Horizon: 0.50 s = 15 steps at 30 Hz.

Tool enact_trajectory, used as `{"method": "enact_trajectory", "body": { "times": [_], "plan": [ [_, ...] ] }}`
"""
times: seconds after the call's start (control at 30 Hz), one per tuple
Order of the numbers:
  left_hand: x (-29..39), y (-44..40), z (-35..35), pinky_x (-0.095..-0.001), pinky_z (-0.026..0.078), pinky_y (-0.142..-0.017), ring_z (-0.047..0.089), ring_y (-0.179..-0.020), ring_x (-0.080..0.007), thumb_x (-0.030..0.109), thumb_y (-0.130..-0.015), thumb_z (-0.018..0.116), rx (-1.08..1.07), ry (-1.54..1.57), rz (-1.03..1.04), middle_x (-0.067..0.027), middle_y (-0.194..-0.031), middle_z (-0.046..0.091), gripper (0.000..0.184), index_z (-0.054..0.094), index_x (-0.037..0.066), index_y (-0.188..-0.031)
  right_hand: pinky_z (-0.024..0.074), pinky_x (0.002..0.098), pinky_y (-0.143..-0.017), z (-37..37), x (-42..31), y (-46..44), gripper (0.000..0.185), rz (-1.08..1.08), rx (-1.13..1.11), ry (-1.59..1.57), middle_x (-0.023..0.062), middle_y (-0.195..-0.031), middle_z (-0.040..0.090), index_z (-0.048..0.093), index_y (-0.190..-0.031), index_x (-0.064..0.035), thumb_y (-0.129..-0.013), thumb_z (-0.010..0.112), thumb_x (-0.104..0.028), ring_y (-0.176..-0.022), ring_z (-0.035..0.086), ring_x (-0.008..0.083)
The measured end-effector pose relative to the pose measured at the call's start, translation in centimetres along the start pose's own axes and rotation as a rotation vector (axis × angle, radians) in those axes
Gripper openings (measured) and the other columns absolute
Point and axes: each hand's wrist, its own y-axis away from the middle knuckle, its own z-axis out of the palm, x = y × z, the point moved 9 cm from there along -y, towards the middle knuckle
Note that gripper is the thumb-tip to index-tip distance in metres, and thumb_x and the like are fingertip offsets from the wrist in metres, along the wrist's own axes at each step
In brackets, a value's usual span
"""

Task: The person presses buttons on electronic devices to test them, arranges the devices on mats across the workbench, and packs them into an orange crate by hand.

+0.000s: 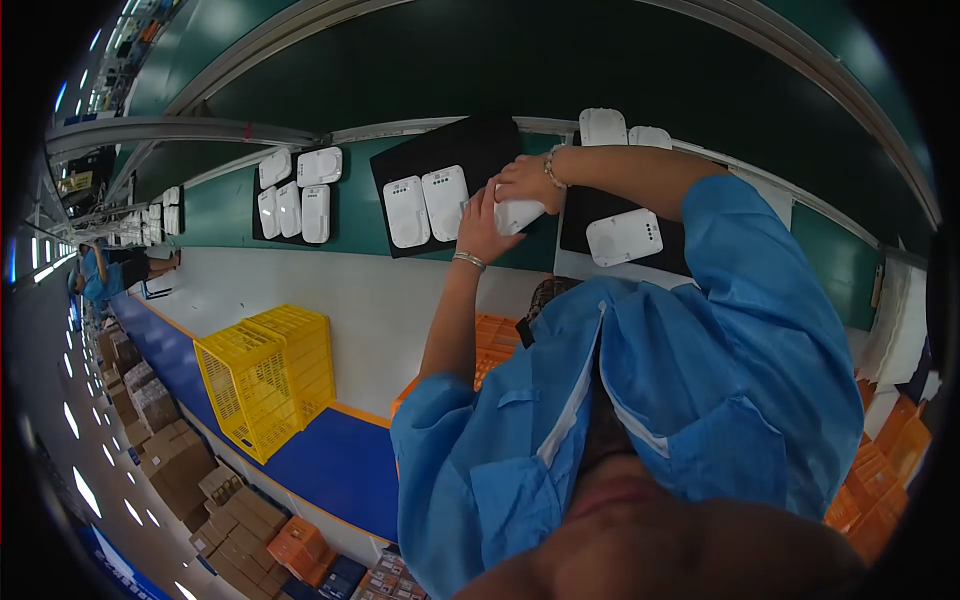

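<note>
Between my two hands is a white plastic device (519, 215) with rounded corners, partly covered by my fingers. My left hand (484, 232) grips its left side, thumb along the near edge. From the far side, my right hand (528, 183) closes over its top, its fingers meeting those of the left. Two similar white devices (405, 212) (445, 203) lie side by side just to the left on a black mat (440, 148), each with a row of small dark dots. Another white device (624, 237) rests on a second black mat (580, 215) to the right.
Several more white devices (315, 214) sit on a mat farther left, and others (602, 127) lie beyond my right forearm. The green bench (360, 200) has a metal rail behind it. Yellow crates (265, 375) stand on the floor at left, near cardboard boxes (180, 465). A person (100, 275) is in the distance.
</note>
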Motion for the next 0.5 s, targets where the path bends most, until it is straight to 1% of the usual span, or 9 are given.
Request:
{"method": "enact_trajectory", "body": {
  "times": [0.07,0.13,0.17,0.2,0.27,0.3,0.33,0.43,0.5],
  "plan": [
    [-0.9,0.2,1.3,-0.0471,0.036,-0.105,0.042,-0.125,-0.0409,0.037,-0.056,0.087,0.008,-0.015,-0.056,-0.0235,-0.139,0.039,0.122,0.014,0.005,-0.149,0.0273,0.0499,-0.109,-0.8,0.7,-0.5,0.093,-0.043,0.126,0.055,0.0147,-0.147,0.033,0.037,-0.14,-0.0186,-0.057,0.078,-0.011,-0.137,0.031,0.0341],
    [-2.6,1.0,0.8,-0.0474,0.04,-0.099,0.047,-0.118,-0.0404,0.037,-0.056,0.086,0.241,-0.034,-0.303,-0.023,-0.132,0.044,0.118,0.017,0.007,-0.148,0.0247,0.0521,-0.111,-2.3,3.0,0.3,0.091,0.156,0.314,0.027,0.0131,-0.149,0.031,0.036,-0.141,-0.0205,-0.06,0.074,-0.004,-0.138,0.03,0.0322],
    [-3.1,1.4,1.2,-0.0472,0.04,-0.098,0.047,-0.119,-0.0394,0.043,-0.059,0.084,0.275,-0.038,-0.402,-0.0217,-0.133,0.045,0.115,0.02,0.008,-0.148,0.0234,0.0527,-0.112,-3.0,4.0,0.8,0.09,0.237,0.401,0.012,0.0141,-0.15,0.03,0.034,-0.143,-0.0211,-0.063,0.073,-0.004,-0.139,0.029,0.0323],
    [-2.8,1.5,1.5,-0.0472,0.04,-0.098,0.047,-0.119,-0.0394,0.043,-0.059,0.084,0.275,-0.04,-0.409,-0.0217,-0.133,0.045,0.115,0.02,0.008,-0.148,0.0234,0.0527,-0.112,-2.4,4.0,0.8,0.09,0.23,0.4,0.011,0.0141,-0.15,0.03,0.034,-0.143,-0.0211,-0.063,0.073,-0.004,-0.139,0.029,0.0323],
    [-2.7,1.4,2.0,-0.0475,0.04,-0.098,0.047,-0.119,-0.0392,0.045,-0.059,0.083,0.299,-0.063,-0.493,-0.0212,-0.133,0.045,0.115,0.02,0.009,-0.148,0.0242,0.0502,-0.113,-1.6,6.7,2.8,0.09,0.454,0.564,-0.238,0.0147,-0.149,0.031,0.032,-0.145,-0.02,-0.065,0.073,-0.007,-0.138,0.03,0.0321],
    [-2.5,1.3,2.4,-0.0476,0.04,-0.098,0.047,-0.12,-0.0392,0.045,-0.059,0.083,0.314,-0.071,-0.537,-0.0209,-0.133,0.045,0.115,0.02,0.009,-0.148,0.0266,0.0466,-0.113,-1.0,6.6,3.6,0.085,0.432,0.613,-0.256,0.0157,-0.147,0.035,0.033,-0.144,-0.0173,-0.069,0.073,-0.011,-0.136,0.033,0.0335],
    [-2.3,1.0,2.7,-0.0477,0.04,-0.099,0.047,-0.12,-0.0391,0.046,-0.059,0.083,0.332,-0.078,-0.582,-0.0207,-0.133,0.045,0.115,0.02,0.009,-0.148,0.0266,0.0466,-0.113,0.0,6.4,4.2,0.085,0.425,0.609,-0.249,0.0157,-0.147,0.035,0.033,-0.144,-0.0173,-0.069,0.073,-0.011,-0.136,0.033,0.0335],
    [-1.9,0.4,3.2,-0.0481,0.039,-0.099,0.047,-0.12,-0.0388,0.049,-0.06,0.082,0.394,-0.104,-0.726,-0.0199,-0.134,0.045,0.115,0.02,0.01,-0.149,0.0311,0.0441,-0.111,2.7,5.5,6.3,0.08,0.403,0.649,-0.413,0.017,-0.143,0.04,0.035,-0.142,-0.0143,-0.071,0.072,-0.014,-0.133,0.037,0.0348],
    [-1.9,0.8,3.2,-0.0483,0.039,-0.099,0.047,-0.121,-0.0386,0.05,-0.06,0.082,0.427,-0.135,-0.82,-0.0194,-0.134,0.046,0.115,0.02,0.011,-0.149,0.0352,0.043,-0.108,4.4,5.3,7.8,0.074,0.442,0.692,-0.564,0.0186,-0.137,0.045,0.038,-0.141,-0.012,-0.074,0.07,-0.016,-0.128,0.042,0.0359]
  ]
}}
